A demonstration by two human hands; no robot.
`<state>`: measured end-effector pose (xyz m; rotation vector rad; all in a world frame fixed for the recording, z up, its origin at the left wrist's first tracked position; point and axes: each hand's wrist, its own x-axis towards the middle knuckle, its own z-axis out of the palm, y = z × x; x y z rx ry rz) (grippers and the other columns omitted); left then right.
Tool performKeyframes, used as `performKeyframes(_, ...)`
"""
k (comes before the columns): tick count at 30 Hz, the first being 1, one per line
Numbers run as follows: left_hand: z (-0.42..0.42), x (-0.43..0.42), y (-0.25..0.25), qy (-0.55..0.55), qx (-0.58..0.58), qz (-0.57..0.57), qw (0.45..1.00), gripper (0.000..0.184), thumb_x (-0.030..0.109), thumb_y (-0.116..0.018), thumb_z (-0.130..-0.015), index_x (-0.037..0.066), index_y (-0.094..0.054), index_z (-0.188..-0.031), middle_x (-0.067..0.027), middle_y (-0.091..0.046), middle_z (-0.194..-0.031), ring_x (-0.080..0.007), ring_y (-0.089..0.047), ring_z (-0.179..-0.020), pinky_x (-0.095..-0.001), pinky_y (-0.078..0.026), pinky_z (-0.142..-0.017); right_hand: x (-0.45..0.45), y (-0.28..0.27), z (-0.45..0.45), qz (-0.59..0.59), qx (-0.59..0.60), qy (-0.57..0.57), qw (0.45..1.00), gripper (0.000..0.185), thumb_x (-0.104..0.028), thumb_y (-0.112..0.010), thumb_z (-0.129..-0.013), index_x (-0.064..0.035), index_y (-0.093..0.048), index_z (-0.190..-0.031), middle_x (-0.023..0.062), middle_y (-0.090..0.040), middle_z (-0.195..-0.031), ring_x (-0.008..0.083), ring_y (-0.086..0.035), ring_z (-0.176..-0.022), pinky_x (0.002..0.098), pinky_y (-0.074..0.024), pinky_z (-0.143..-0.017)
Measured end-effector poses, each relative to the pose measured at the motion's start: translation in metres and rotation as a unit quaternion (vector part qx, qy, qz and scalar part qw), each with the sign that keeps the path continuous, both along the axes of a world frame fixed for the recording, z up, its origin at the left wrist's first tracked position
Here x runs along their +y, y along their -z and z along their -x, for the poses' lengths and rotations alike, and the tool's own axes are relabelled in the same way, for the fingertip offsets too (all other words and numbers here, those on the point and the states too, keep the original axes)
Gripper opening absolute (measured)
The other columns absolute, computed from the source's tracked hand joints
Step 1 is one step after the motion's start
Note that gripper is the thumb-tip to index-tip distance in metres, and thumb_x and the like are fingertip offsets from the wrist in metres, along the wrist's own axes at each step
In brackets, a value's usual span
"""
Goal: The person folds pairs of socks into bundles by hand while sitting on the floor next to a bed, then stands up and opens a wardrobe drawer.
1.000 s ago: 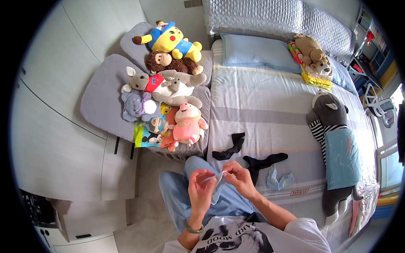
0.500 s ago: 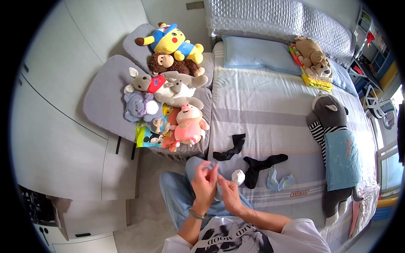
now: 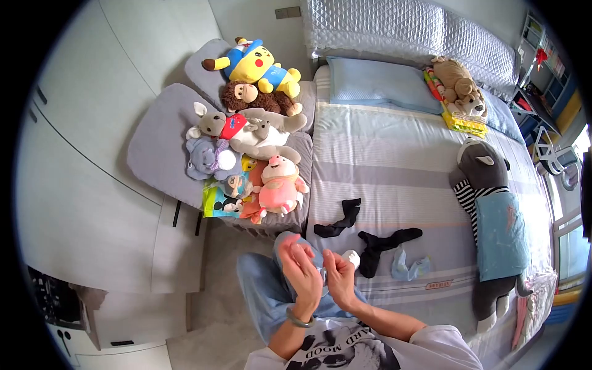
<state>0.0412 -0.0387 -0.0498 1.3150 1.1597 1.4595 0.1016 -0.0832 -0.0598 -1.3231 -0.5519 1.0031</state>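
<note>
My left hand (image 3: 300, 268) is over my jean-clad lap, its fingers curled together. Close beside it, my right hand (image 3: 339, 277) is closed with the thumb upright against the fingers. A small pale bit shows in the narrow gap between them, too small to name. Just beyond my right hand a balled white cloth (image 3: 351, 258) lies on the bed, partly hidden by that hand. Two black socks (image 3: 338, 221) (image 3: 387, 242) lie crumpled farther out. To their right is a small light-blue cloth piece (image 3: 409, 266), perhaps a sock.
The striped bed (image 3: 382, 148) carries a blue pillow (image 3: 382, 83), a plush dog (image 3: 459, 86) and a long grey plush animal (image 3: 499, 228). At left, grey cushions (image 3: 154, 135) hold several plush toys, including a pink pig (image 3: 281, 185). Pale cabinets (image 3: 92, 166) line the left side.
My left hand's stretched fingers have curled inward. My right hand has turned more upright and now covers part of the white cloth. The view has shifted slightly.
</note>
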Motion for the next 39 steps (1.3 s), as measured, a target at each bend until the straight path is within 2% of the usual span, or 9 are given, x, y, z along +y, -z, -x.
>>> performKeyframes(5,-0.006,-0.015,-0.006,0.100,0.227,-0.378,0.892,0.012,0.007,-0.047,-0.094,0.003,-0.040,-0.102,-0.0024,-0.043,-0.068,-0.0101,-0.039,-0.054,-0.0247,-0.031,-0.048,-0.003,0.018,0.004,0.023,0.135,-0.014,0.991,0.045,-0.033,-0.052,-0.096,-0.0106,-0.047,-0.058,-0.0100,-0.039,-0.056,0.0003,-0.031,-0.053,0.0209,-0.0233,-0.044)
performKeyframes(7,-0.010,0.008,-0.014,-0.078,-0.044,-0.032,0.996,0.012,0.002,-0.050,-0.089,0.003,-0.041,-0.096,-0.0024,-0.044,-0.067,-0.0110,-0.042,-0.052,-0.0251,-0.033,-0.048,-0.012,0.019,0.019,-0.004,0.117,0.003,0.993,0.044,-0.033,-0.054,-0.095,-0.0118,-0.046,-0.057,-0.0098,-0.040,-0.056,0.0000,-0.033,-0.053,0.0214,-0.0235,-0.044)
performKeyframes(12,-0.023,-0.031,-0.014,0.029,0.109,-0.266,0.957,0.012,0.009,-0.047,-0.092,0.004,-0.039,-0.099,-0.0018,-0.043,-0.068,-0.0099,-0.040,-0.056,-0.0225,-0.033,-0.048,0.008,0.012,0.010,-0.100,0.251,0.077,0.960,0.038,-0.026,-0.055,-0.094,-0.0114,-0.045,-0.060,-0.0103,-0.040,-0.060,0.0008,-0.032,-0.056,0.0218,-0.0252,-0.046)
performKeyframes(15,-0.011,0.020,-0.022,-0.058,-0.137,0.052,0.988,0.009,0.009,-0.043,-0.094,0.002,-0.043,-0.089,-0.0044,-0.048,-0.071,-0.0138,-0.046,-0.057,-0.0294,-0.039,-0.051,-0.015,0.016,0.019,-0.031,0.126,-0.013,0.992,0.034,-0.027,-0.052,-0.095,-0.0058,-0.058,-0.068,-0.0097,-0.043,-0.061,0.0021,-0.038,-0.060,0.0202,-0.0358,-0.053)
performKeyframes(17,-0.018,-0.004,-0.003,-0.022,-0.080,-0.079,0.993,0.008,0.011,-0.044,-0.094,0.003,-0.043,-0.093,-0.0040,-0.046,-0.068,-0.0117,-0.044,-0.057,-0.0266,-0.037,-0.050,-0.008,0.039,0.000,-0.093,-0.107,-0.031,0.989,0.026,-0.025,-0.051,-0.094,-0.0033,-0.060,-0.083,-0.0059,-0.050,-0.072,0.0041,-0.045,-0.065,0.0193,-0.0383,-0.057)
performKeyframes(23,-0.011,0.030,-0.026,-0.042,-0.121,0.034,0.991,0.005,0.004,-0.043,-0.092,0.002,-0.042,-0.088,-0.0058,-0.046,-0.064,-0.0137,-0.043,-0.054,-0.0299,-0.034,-0.047,-0.006,0.007,0.022,0.033,0.193,0.016,0.980,0.030,-0.018,-0.051,-0.093,-0.0001,-0.064,-0.073,-0.0072,-0.052,-0.069,0.0020,-0.044,-0.064,0.0195,-0.0370,-0.056)
performKeyframes(27,-0.021,-0.008,-0.010,-0.043,0.183,-0.351,0.917,0.009,0.012,-0.045,-0.095,0.004,-0.046,-0.098,-0.0024,-0.045,-0.072,-0.0098,-0.043,-0.061,-0.0210,-0.035,-0.049,0.016,0.062,-0.011,-0.210,0.398,-0.125,0.884,0.022,-0.023,-0.055,-0.091,-0.0061,-0.061,-0.078,-0.0004,-0.057,-0.068,0.0079,-0.049,-0.055,0.0213,-0.0380,-0.049)
performKeyframes(31,0.000,0.057,-0.009,-0.035,-0.116,0.008,0.993,0.021,0.021,-0.041,-0.100,0.004,-0.049,-0.093,-0.0005,-0.049,-0.077,-0.0057,-0.040,-0.053,-0.0194,-0.033,-0.045,0.003,-0.031,-0.008,0.142,0.347,-0.103,0.921,0.030,-0.032,-0.059,-0.089,-0.0033,-0.062,-0.079,0.0021,-0.060,-0.071,0.0097,-0.055,-0.060,0.0276,-0.0439,-0.051)
performKeyframes(39,-0.008,0.020,-0.040,0.064,0.200,-0.190,0.959,0.012,0.011,-0.051,-0.093,0.002,-0.056,-0.099,-0.0102,-0.060,-0.082,-0.0218,-0.059,-0.065,-0.0326,-0.046,-0.056,0.023,-0.003,-0.025,0.044,0.114,-0.064,0.990,0.042,-0.038,-0.046,-0.097,-0.0048,-0.059,-0.075,-0.0062,-0.046,-0.061,0.0044,-0.040,-0.060,0.0232,-0.0341,-0.056)
